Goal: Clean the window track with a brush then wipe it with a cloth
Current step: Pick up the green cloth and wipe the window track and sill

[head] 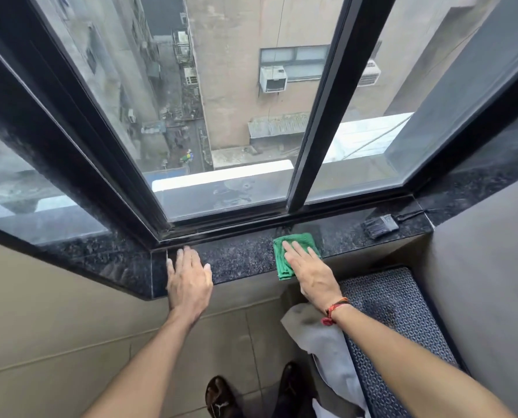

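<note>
- A folded green cloth was seen lying on the dark granite sill, just on the room side of the window track and a little to the right of the track's centre post.
- The right hand was laid flat on the cloth, its fingers extended and lightly spread; the cloth was pressed under the palm, not pinched or gripped.
- The left hand was rested on the sill's front edge, towards the left end of the track, with fingers straight, close together and closed on nothing.
- The brush was found set down on the sill near the right end of the track, well apart from both hands and touched by neither.
- From the brush being put aside, the brushing stage was judged to be done.
- The wiping stage was judged to be only beginning: the cloth was on the sill, beside the track and not in its groove.
- The track appeared dark; whether dust remained in it could not be told.
- What was judged left: the cloth moved into the groove and drawn along the track's length.
</note>
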Demonstrator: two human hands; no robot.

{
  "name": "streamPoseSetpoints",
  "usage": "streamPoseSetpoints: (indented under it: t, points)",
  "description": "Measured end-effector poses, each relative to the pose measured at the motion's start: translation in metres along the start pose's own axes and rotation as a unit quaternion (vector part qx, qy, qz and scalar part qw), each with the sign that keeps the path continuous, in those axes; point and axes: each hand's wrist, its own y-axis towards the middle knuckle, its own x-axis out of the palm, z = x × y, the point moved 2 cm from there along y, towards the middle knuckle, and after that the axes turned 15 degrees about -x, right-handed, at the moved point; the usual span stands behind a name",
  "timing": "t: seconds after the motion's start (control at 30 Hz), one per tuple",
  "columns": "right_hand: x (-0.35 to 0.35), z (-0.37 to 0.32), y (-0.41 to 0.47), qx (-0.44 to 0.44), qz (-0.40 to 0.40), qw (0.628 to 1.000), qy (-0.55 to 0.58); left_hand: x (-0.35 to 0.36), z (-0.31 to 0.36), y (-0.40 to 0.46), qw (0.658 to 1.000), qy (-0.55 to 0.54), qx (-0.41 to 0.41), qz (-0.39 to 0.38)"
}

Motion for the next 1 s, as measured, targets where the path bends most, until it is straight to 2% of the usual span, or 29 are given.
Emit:
streamPoseSetpoints:
  t: [0.07, 0.1, 0.13, 0.2, 0.23, 0.27, 0.33, 0.37, 0.43, 0.47, 0.5, 0.53, 0.6, 0.63, 0.67, 0.7, 0.73, 0.77, 0.8, 0.9, 1.0]
  points:
    - [-0.004, -0.004, -0.001, -0.003, 0.027, 1.0, -0.013, -0.008, 0.031, -0.021, 0.995, 0.005, 0.097, 0.032]
    - [-0.004, -0.004, -0.002, -0.005, 0.031, 0.999, -0.009, -0.008, 0.051, -0.037, 0.991, -0.002, 0.131, 0.021]
    - [-0.005, -0.003, -0.005, -0.006, 0.031, 0.999, 0.003, -0.005, 0.071, -0.054, 0.991, -0.032, 0.131, -0.012]
    - [-0.007, -0.001, -0.016, -0.005, 0.03, 0.999, 0.034, 0.004, 0.112, -0.081, 0.978, -0.141, 0.041, -0.147]
    - [-0.007, -0.002, -0.023, -0.013, 0.04, 0.998, 0.044, 0.009, 0.128, -0.09, 0.951, -0.198, -0.034, -0.235]
    - [-0.007, -0.001, -0.033, -0.021, 0.046, 0.997, 0.053, 0.014, 0.145, -0.096, 0.9, -0.28, -0.116, -0.313]
    - [-0.005, 0.004, -0.059, -0.02, 0.048, 0.995, 0.085, 0.022, 0.176, -0.105, 0.778, -0.445, -0.225, -0.381]
    - [-0.004, 0.01, -0.075, -0.002, 0.056, 0.992, 0.11, 0.027, 0.189, -0.108, 0.748, -0.481, -0.241, -0.39]
    - [-0.003, 0.026, -0.112, 0.078, 0.081, 0.977, 0.182, 0.037, 0.21, -0.118, 0.736, -0.479, -0.239, -0.414]
    - [-0.003, 0.035, -0.131, 0.141, 0.104, 0.956, 0.233, 0.042, 0.221, -0.124, 0.731, -0.472, -0.24, -0.43]
    - [-0.001, 0.044, -0.149, 0.218, 0.141, 0.919, 0.295, 0.047, 0.234, -0.131, 0.725, -0.468, -0.239, -0.444]
    - [0.001, 0.054, -0.165, 0.308, 0.191, 0.862, 0.355, 0.054, 0.246, -0.138, 0.714, -0.469, -0.242, -0.46]
    - [0.005, 0.075, -0.189, 0.486, 0.262, 0.708, 0.441, 0.063, 0.271, -0.154, 0.683, -0.476, -0.253, -0.493]
    - [0.01, 0.084, -0.198, 0.545, 0.261, 0.615, 0.507, 0.067, 0.284, -0.163, 0.667, -0.483, -0.254, -0.507]
    - [0.016, 0.089, -0.203, 0.563, 0.253, 0.516, 0.594, 0.074, 0.296, -0.172, 0.653, -0.488, -0.253, -0.52]
    - [0.02, 0.092, -0.206, 0.555, 0.249, 0.443, 0.659, 0.081, 0.307, -0.18, 0.653, -0.483, -0.245, -0.53]
    - [0.023, 0.096, -0.209, 0.542, 0.255, 0.418, 0.683, 0.088, 0.313, -0.185, 0.666, -0.469, -0.234, -0.531]
    - [0.027, 0.101, -0.213, 0.54, 0.255, 0.43, 0.677, 0.096, 0.319, -0.189, 0.693, -0.443, -0.219, -0.525]
    - [0.032, 0.107, -0.217, 0.548, 0.246, 0.461, 0.653, 0.104, 0.322, -0.19, 0.725, -0.409, -0.204, -0.514]
    - [0.046, 0.119, -0.226, 0.575, 0.148, 0.601, 0.535, 0.113, 0.325, -0.192, 0.799, -0.279, -0.171, -0.504]
    - [0.045, 0.127, -0.228, 0.561, 0.037, 0.701, 0.439, 0.108, 0.329, -0.186, 0.869, -0.117, -0.094, -0.472]
